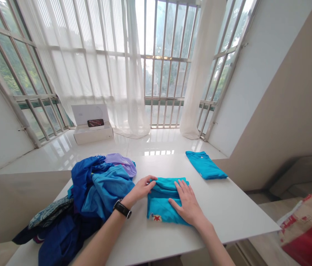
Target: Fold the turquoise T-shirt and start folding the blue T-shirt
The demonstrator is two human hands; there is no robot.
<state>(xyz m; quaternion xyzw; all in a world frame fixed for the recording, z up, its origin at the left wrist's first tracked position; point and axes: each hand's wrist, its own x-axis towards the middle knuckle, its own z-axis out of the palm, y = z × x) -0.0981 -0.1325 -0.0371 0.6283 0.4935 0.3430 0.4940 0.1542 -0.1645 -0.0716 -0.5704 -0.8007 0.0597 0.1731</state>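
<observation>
A turquoise garment [163,208], folded into a compact rectangle with a small red star print near its lower left corner, lies on the white table in front of me. My left hand [144,187], wearing a black watch [122,208] on the wrist, has its bent fingers pinched at the garment's upper left corner. Flat on the right part of the cloth rests my right hand [185,202], its fingers spread. The garment's far edge is turned over in a band. Beyond it to the right sits another folded turquoise garment [206,165].
A loose heap of blue, lilac and dark clothes [103,188] covers the left side of the white table [236,210]. On the window ledge stands an open white box [93,135] with a phone [95,122] propped on it. A red and tan bag [308,229] is at lower right.
</observation>
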